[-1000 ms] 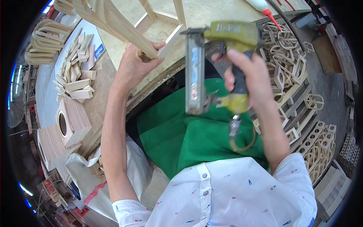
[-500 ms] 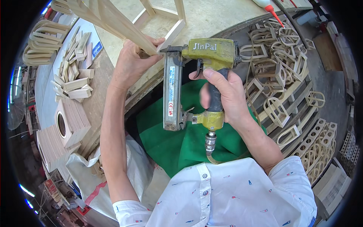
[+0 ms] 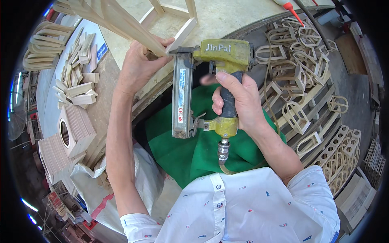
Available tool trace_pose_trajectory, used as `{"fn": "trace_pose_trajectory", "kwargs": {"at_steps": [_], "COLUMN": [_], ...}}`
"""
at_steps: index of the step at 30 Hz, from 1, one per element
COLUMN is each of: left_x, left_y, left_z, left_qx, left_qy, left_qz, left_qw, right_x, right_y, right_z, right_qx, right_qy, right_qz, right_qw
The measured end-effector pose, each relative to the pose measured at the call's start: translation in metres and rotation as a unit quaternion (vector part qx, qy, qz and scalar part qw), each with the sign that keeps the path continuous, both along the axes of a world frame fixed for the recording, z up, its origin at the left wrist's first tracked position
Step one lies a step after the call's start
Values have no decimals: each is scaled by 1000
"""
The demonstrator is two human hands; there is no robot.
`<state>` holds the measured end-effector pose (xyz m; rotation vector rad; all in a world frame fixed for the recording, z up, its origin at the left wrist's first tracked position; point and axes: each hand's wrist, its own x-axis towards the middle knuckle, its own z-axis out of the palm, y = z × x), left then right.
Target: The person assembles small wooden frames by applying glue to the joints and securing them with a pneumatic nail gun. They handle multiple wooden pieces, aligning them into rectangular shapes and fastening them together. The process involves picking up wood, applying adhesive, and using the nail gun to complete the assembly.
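My right hand [image 3: 235, 99] grips the dark handle of a yellow pneumatic nail gun [image 3: 221, 54]. Its long grey magazine [image 3: 182, 97] hangs down and its nose touches the end of a pale wooden frame [image 3: 133, 28]. My left hand [image 3: 139, 65] clasps a slat of that frame just left of the gun's nose. The frame rests on the edge of a light workbench [image 3: 227, 16]. An air hose [image 3: 223, 162] runs from the bottom of the handle toward my body, over a green apron [image 3: 194, 150].
Several arched wooden frames [image 3: 300, 65] are piled at the right, with more stacked on the floor [image 3: 344, 158]. Small wooden blocks [image 3: 79, 85] and stacked boards with a round hole [image 3: 69, 133] lie at the left. A white sack [image 3: 97, 190] sits below them. A red-tipped glue bottle [image 3: 289, 6] lies on the bench.
My right hand has brought the nail gun left and up until its nose meets the frame's end. The left hand has kept its hold on the slat.
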<state>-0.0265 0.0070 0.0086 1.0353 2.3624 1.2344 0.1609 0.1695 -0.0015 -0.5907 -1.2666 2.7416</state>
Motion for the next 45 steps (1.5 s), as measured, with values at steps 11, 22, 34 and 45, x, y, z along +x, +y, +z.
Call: {"fn": "trace_pose_trajectory", "kwargs": {"at_steps": [11, 22, 34, 45], "left_x": [-6, -1, -56, -64], "left_y": [-2, 0, 32, 59], "left_z": [3, 8, 37, 14], "left_qx": [-9, 15, 26, -39], "left_qy": [7, -60, -126, -143], "left_qz": [-37, -17, -91, -147], "left_qw": [999, 998, 987, 978], "right_x": [-1, -1, -24, -44], "right_y": [-2, -1, 74, 78], "right_z": [-5, -6, 15, 12], "right_qx": [-1, 3, 96, 93], "right_qy": [10, -1, 12, 0], "right_qz": [-14, -3, -46, -35], "right_qw": [1000, 1000, 994, 995]}}
